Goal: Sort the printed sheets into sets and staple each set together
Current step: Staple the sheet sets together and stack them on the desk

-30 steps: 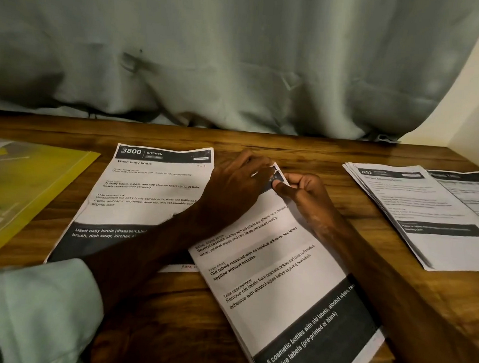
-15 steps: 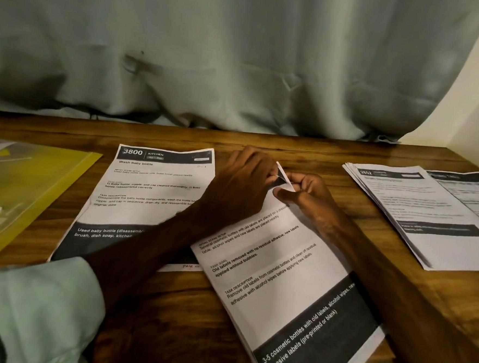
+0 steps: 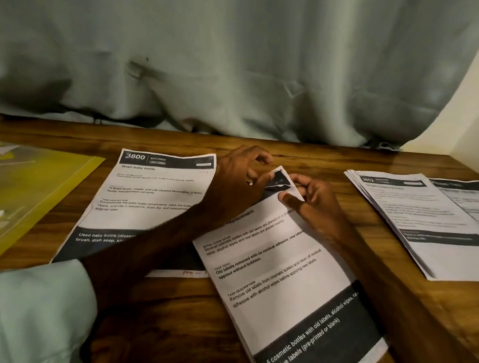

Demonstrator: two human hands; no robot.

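Fingers of left hand (image 3: 239,182) and right hand (image 3: 316,205), pinching between them top corner of sheet set (image 3: 277,269)

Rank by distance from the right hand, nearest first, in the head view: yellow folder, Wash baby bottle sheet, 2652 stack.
1. 2652 stack, right side.
2. Wash baby bottle sheet, centre-left.
3. yellow folder, far left.

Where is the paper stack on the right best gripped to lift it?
Pinch the paper stack at its left long edge, coming from the left. Its sheets fan out there, so one pinch probably catches all; another sheet crowds its right.
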